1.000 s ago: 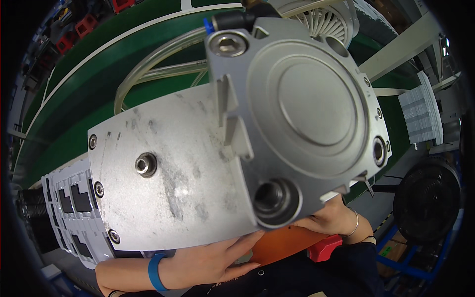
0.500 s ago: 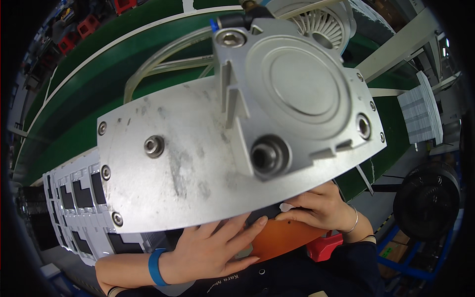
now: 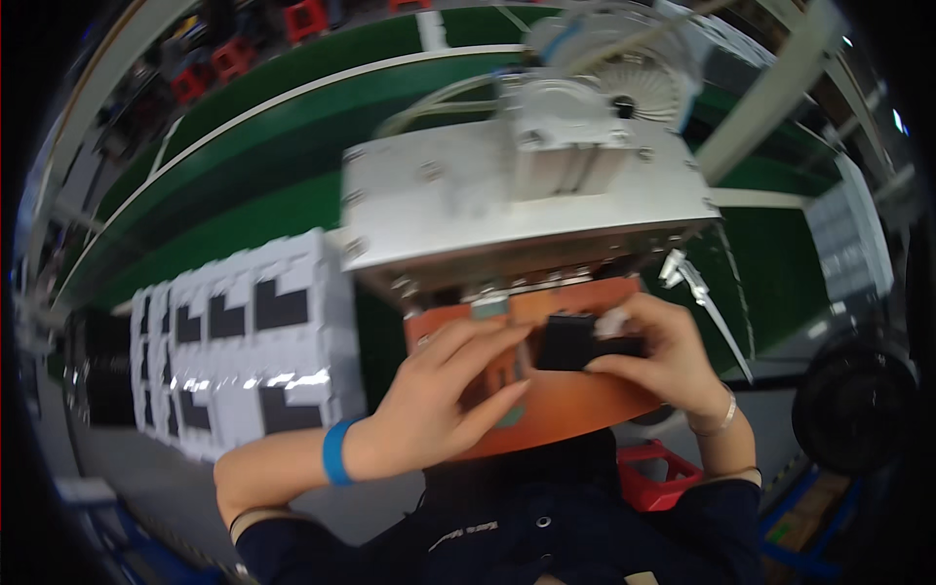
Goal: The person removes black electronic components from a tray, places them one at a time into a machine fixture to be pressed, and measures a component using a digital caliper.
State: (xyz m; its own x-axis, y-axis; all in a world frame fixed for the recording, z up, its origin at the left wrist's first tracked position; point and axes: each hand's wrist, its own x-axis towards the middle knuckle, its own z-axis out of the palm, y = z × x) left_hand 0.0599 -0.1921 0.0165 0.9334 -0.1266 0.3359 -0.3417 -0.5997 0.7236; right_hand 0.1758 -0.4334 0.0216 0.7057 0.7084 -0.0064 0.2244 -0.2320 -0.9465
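In front of me, an orange base plate (image 3: 595, 385) juts out from under a silver metal press head (image 3: 448, 200). My right hand (image 3: 668, 356) grips a black L-shaped piece (image 3: 567, 343) between thumb and fingers, just above the plate. A small white scrap (image 3: 611, 324) shows at those fingertips; its kind is unclear. My left hand (image 3: 429, 390) reaches over the plate's left part, fingers apart, beside a slotted fixture (image 3: 502, 375). Motion blur hides whether its fingertips touch the fixture.
White trays (image 3: 234, 341) holding several black L-shaped pieces stand at the left. The press sits before a green conveyor belt (image 3: 292, 112). A caliper-like tool (image 3: 707, 302) lies right of the press. A round fan (image 3: 639, 83) and a white stack (image 3: 848, 239) are farther off. A red stool (image 3: 658, 476) stands below.
My view has drawn back from the press head, showing the plate under it. Both hands are now in sight in full, and the black piece in my right hand has come into view.
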